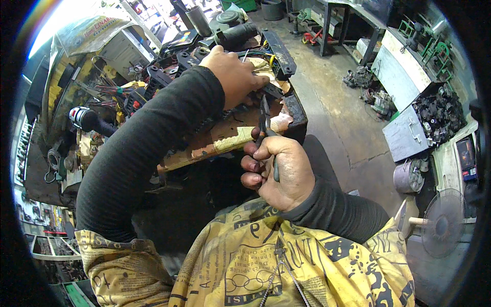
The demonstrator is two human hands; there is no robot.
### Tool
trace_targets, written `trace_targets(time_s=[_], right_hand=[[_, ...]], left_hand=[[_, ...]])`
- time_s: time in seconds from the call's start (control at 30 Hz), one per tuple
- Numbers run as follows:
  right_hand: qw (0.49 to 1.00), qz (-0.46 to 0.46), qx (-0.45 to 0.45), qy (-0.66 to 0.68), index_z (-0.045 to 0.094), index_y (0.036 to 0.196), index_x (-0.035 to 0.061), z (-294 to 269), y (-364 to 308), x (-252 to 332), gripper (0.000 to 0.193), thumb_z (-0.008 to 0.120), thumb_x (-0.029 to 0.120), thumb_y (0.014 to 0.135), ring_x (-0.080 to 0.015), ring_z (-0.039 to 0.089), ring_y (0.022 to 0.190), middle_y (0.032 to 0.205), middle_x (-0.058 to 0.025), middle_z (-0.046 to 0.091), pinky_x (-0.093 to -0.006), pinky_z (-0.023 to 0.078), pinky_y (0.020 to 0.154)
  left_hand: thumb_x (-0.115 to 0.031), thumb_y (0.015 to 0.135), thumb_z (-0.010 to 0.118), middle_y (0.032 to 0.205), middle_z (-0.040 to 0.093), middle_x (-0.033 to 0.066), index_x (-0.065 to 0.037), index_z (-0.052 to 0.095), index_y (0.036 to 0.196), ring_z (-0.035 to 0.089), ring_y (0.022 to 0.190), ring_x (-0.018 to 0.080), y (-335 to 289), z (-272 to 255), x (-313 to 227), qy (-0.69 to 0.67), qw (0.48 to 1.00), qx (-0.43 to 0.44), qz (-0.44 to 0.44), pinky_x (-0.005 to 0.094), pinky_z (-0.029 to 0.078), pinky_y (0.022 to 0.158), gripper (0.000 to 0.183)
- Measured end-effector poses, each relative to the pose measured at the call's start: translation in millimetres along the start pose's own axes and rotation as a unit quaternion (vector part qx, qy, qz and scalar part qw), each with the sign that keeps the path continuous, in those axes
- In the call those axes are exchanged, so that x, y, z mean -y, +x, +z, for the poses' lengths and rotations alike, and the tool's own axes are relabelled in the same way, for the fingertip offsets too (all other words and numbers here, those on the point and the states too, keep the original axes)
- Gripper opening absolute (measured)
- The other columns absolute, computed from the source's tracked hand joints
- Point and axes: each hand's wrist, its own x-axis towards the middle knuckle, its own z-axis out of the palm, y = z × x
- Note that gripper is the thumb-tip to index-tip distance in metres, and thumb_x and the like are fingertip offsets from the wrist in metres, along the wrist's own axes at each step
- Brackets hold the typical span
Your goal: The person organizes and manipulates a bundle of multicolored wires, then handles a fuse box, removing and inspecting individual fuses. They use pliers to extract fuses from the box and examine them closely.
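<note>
Dark slim-jawed metal pliers sit clamped in your right hand, while your left hand presses fingers closed on the cluttered tabletop.

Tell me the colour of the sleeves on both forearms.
Black, on both the left sleeve and right sleeve; head view.

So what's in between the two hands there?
In the head view, dark pliers span the gap: the right hand grips their handles, and their jaws point up toward the left hand, above the worn wooden bench top.

Dim, sharp fisheye frame; daylight glare upper left, dark rim.
</note>
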Motion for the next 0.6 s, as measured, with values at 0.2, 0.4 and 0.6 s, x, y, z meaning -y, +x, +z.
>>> trace_targets(time_s=[0.2,0.4,0.6], right_hand=[[0.999,-0.022,0.0,-0.037,0.049,0.099,0.0139,-2,-1,-1,0.033,0.049,0.001,0.069,-0.014,0.042,0.066,0.082,-0.0013,0.046,-0.0287,0.033,0.055],[0.999,-0.029,0.006,-0.037,0.048,0.099,0.0137,-19,-6,25,0.034,0.051,0.0,0.068,-0.0127,0.044,0.06,0.08,-0.0015,0.046,-0.0277,0.031,0.049],[0.99,-0.033,-0.018,-0.139,0.05,0.105,0.0125,-41,-11,43,0.041,0.049,0.0,0.066,-0.0119,0.043,0.064,0.08,-0.0001,0.047,-0.028,0.033,0.052]], left_hand=[[-0.044,0.08,0.066,0.103,0.062,0.005,-0.029,0.05,0.131,0.065,0.092,0.0267,1,-4,4,-0.009,0.999,-0.008,0.039,0.046,0.049,0.078,0.056],[-0.04,0.085,0.058,0.099,0.063,0.0142,-0.018,0.048,0.134,0.066,0.083,0.0339,18,-18,9,-0.099,0.991,0.07,0.061,0.0466,0.052,0.071,0.054],[-0.036,0.097,0.042,0.094,0.062,0.0172,-0.006,0.061,0.1,0.063,0.09,0.0361,40,-16,-5,-0.191,0.982,0.005,0.005,0.0463,0.05,0.08,0.036]])
